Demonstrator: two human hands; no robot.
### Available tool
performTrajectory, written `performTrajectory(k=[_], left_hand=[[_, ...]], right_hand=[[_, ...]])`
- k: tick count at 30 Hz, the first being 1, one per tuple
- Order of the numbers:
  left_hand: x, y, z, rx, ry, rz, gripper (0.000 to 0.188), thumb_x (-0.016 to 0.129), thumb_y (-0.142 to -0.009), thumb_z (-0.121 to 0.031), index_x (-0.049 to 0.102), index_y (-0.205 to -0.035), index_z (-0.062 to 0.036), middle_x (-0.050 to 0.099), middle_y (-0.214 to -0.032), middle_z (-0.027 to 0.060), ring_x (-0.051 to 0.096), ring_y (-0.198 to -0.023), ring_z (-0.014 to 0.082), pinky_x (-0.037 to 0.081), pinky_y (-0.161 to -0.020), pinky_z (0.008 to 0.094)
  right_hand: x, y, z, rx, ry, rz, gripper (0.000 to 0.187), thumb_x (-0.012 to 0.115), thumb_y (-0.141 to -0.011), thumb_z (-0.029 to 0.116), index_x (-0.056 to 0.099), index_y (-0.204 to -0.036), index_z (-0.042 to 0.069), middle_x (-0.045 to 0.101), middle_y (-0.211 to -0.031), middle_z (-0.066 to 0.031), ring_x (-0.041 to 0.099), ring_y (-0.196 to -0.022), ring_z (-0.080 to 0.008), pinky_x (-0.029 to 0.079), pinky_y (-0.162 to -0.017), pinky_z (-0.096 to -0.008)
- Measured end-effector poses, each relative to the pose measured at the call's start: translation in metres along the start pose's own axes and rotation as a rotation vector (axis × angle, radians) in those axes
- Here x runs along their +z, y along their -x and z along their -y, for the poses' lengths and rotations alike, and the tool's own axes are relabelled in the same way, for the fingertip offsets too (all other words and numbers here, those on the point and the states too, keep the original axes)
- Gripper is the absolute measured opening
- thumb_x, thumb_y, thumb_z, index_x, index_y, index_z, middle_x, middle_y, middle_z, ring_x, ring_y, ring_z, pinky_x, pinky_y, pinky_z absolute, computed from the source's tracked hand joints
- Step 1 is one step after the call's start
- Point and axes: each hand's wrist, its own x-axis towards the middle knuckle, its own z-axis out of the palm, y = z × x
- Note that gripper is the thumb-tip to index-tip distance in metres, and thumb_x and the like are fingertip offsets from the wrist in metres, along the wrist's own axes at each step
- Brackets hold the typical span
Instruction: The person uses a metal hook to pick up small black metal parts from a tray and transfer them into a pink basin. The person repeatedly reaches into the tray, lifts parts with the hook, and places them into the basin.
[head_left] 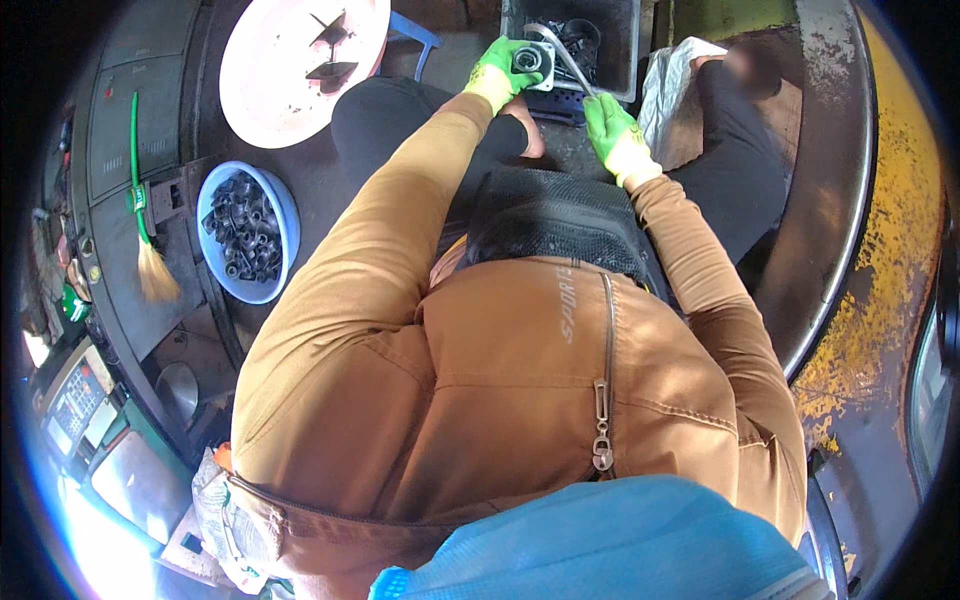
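My left hand (494, 74), in a green and yellow glove, is closed round a small part with a square pale flange and a dark round opening (528, 61). My right hand (616, 138), gloved the same way, grips the end of a thin grey metal tool with a hooked tip (572, 66). The tool slants up and left, and its curved end reaches over the far side of the flanged part; whether they touch I cannot tell. Just beyond both hands stands a dark grey crate (634, 50) with black parts inside.
A blue basin (288, 200) full of black moulded pieces stands at left. Behind it is a large pale pink basin (262, 95) with a few dark pieces. A whitish plastic sheet (668, 88) lies right of my right hand. Yellow, paint-worn metal (880, 230) borders the right.
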Motion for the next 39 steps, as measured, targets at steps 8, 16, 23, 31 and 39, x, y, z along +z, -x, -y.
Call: performTrajectory(k=[8,16,23,31,39], left_hand=[[0.0,-0.006,0.002,0.026,-0.01,-0.02,0.056,0.082,-0.063,-0.021,0.062,-0.114,-0.0104,0.061,-0.106,0.0128,0.059,-0.101,0.032,0.048,-0.089,0.038],[0.004,-0.004,0.004,0.083,-0.117,-0.008,0.056,0.081,-0.062,-0.027,0.062,-0.112,-0.0105,0.06,-0.104,0.0135,0.058,-0.101,0.0335,0.047,-0.089,0.0391],[-0.014,-0.006,-0.017,-0.032,-0.122,0.019,0.053,0.081,-0.062,-0.02,0.063,-0.111,-0.0105,0.063,-0.103,0.0131,0.06,-0.098,0.0312,0.048,-0.086,0.0365],[-0.115,-0.081,-0.038,-0.229,0.176,-0.659,0.065,0.083,-0.061,-0.026,0.06,-0.113,0.0064,0.065,-0.108,0.0216,0.062,-0.098,0.0296,0.047,-0.09,0.0366],[-0.2,-0.231,0.006,-0.269,-0.263,-0.653,0.08,0.067,-0.075,-0.056,0.051,-0.125,0.0043,0.056,-0.122,0.0268,0.053,-0.116,0.0379,0.042,-0.098,0.0399]], right_hand=[[0.002,-0.002,-0.004,-0.009,0.037,-0.006,0.042,0.038,-0.096,0.041,0.057,-0.105,0.006,0.06,-0.107,-0.0232,0.056,-0.1,-0.0426,0.043,-0.085,-0.0484],[0.009,-0.002,-0.012,-0.002,0.066,0.019,0.042,0.039,-0.095,0.042,0.058,-0.104,0.006,0.063,-0.101,-0.0228,0.057,-0.098,-0.0419,0.044,-0.084,-0.0486],[-0.006,-0.004,-0.001,0.052,0.049,0.056,0.04,0.041,-0.094,0.04,0.06,-0.107,0.008,0.062,-0.104,-0.0225,0.057,-0.101,-0.0416,0.044,-0.086,-0.0479],[-0.063,0.034,-0.03,-0.38,-0.076,-0.431,0.026,0.057,-0.092,0.02,0.059,-0.114,0.004,0.063,-0.098,-0.017,0.062,-0.087,-0.0313,0.05,-0.072,-0.037],[-0.096,0.035,0.014,0.412,-1.213,-0.028,0.026,0.048,-0.098,0.029,0.054,-0.08,0.012,0.045,-0.063,0.0056,0.036,-0.049,-0.0036,0.028,-0.042,-0.0192]])
